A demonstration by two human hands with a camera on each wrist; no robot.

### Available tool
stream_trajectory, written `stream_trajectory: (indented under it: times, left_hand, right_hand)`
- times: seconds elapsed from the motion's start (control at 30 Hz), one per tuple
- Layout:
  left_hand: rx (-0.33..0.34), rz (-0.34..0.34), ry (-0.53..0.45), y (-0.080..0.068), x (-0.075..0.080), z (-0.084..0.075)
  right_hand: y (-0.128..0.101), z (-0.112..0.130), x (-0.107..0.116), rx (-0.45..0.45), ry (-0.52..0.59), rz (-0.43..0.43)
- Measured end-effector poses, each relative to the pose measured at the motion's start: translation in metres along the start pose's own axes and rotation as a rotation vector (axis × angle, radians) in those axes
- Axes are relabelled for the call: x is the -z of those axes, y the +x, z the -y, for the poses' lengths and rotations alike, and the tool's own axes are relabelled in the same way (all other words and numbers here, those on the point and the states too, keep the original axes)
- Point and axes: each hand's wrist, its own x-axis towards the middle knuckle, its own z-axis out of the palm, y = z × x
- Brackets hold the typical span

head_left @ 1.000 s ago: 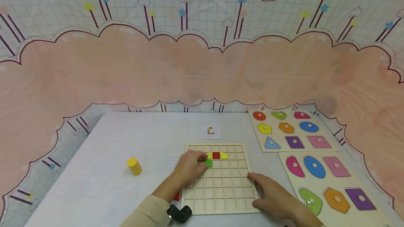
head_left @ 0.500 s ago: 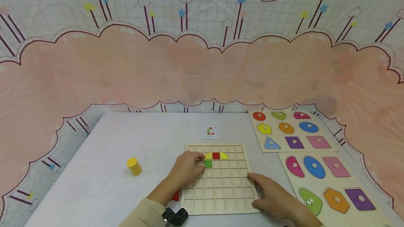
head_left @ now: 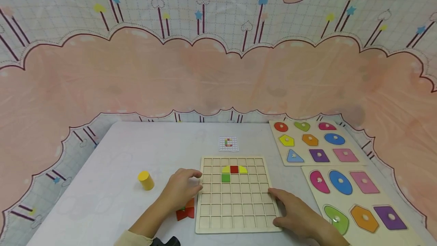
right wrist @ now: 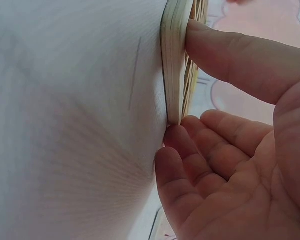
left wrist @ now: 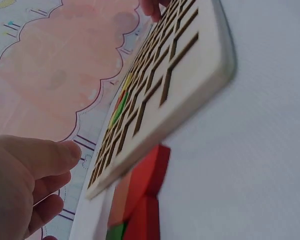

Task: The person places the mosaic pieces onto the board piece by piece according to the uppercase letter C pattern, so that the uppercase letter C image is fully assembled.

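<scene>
Setting looked like a children's play or learning corner; wider building could not be told. Evidence: cartoon-cloud backdrop (head_left: 218,79) at 12 o'clock, knobbed shape boards (head_left: 341,199) at 4 o'clock, wooden grid board (head_left: 239,199) at 6 o'clock, on a white tabletop (head_left: 102,185).

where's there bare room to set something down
Free: the table left of the yellow cylinder, and the stretch between that cylinder and the pattern card. Crowded: both sides of the grid board, with loose blocks and the left hand at left, right hand and shape boards at right.
</scene>
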Motion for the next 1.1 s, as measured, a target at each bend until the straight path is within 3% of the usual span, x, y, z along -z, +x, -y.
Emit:
stream_trajectory:
  times: [0.47, 0.7, 0.93, 1.1]
  left_hand:
    - [0.044, -0.057, -0.007, -0.033, 0.016, 0.028]
    - [0.084, -0.006, 0.032, -0.042, 0.020, 0.036]
    - [0.036, 0.005, 0.044, -0.050, 0.023, 0.043]
    - [0.046, 0.016, 0.039, -0.054, 0.023, 0.044]
  right_hand:
    - [0.000, 0.002, -0.001, -0.015, -0.007, -0.003]
    - [0.000, 0.001, 0.000, -0.003, -0.008, -0.002]
    - [-0.001, -0.001, 0.000, 0.009, 0.014, 0.001]
    - [-0.001, -0.002, 0.000, 0.027, 0.018, 0.005]
